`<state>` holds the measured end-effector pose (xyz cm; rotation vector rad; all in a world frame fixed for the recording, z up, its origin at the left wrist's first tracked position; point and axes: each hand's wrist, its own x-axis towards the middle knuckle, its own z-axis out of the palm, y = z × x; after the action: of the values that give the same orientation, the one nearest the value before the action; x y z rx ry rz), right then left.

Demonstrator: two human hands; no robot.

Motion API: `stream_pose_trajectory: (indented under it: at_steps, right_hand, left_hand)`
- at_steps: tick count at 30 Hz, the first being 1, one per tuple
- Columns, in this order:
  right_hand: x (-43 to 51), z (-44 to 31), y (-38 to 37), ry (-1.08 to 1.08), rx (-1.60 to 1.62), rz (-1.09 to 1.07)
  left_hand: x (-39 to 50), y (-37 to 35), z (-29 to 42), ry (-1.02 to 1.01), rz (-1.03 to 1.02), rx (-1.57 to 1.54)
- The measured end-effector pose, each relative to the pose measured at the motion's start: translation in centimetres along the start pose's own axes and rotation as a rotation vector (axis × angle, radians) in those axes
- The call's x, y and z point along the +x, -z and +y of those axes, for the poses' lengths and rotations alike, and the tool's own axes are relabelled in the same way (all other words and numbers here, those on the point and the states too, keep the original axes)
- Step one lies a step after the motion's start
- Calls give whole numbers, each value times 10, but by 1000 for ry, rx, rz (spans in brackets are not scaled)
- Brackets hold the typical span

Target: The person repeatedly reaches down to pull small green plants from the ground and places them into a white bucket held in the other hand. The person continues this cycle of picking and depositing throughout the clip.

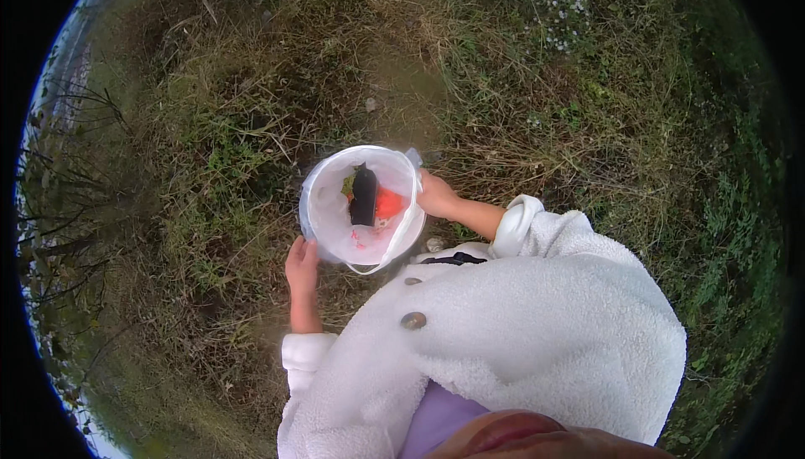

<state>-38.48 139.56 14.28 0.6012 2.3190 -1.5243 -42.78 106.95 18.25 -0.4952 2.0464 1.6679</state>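
Before my body is a white plastic bucket [327, 207] with what looks like a clear plastic liner showing around its outside. My right hand [438, 195] grips the bucket's right rim. On the lower left side, my left hand [302, 265] holds the bucket's outer wall with its fingers. A black flat object [363, 198] stands or leans inside, its exact kind unclear. Beside it lies an orange-red item [389, 203], partly covered. A yellow-green leafy piece [348, 185] shows behind the black object. Small pink-red bits [357, 239] stick to the pale inner wall. The white handle [365, 270] hangs over the near rim.
Dry and green grass [251, 126] covers the ground all around. White wildflowers [560, 9] grow at the upper right. Thin bare branches [63, 226] reach in from the left. A pale stone-like lump [434, 244] lies by my white fleece jacket [534, 314].
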Motion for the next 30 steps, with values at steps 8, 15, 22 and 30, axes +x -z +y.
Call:
stream_pose_trajectory:
  at_steps: [8,15,22,30]
  right_hand:
    - [-39,29,-14,119,-94,-192]
    - [-58,29,-28,298,-239,-400]
    - [-56,40,-40,205,-293,-377]
    - [-99,84,-127,263,-271,-460]
  left_hand:
    - [-49,-11,-55,281,-143,-63]
    - [-115,2,-117,379,-41,-234]
    - [-148,-41,-184,417,90,-271]
    - [-209,-51,-312,447,361,-550]
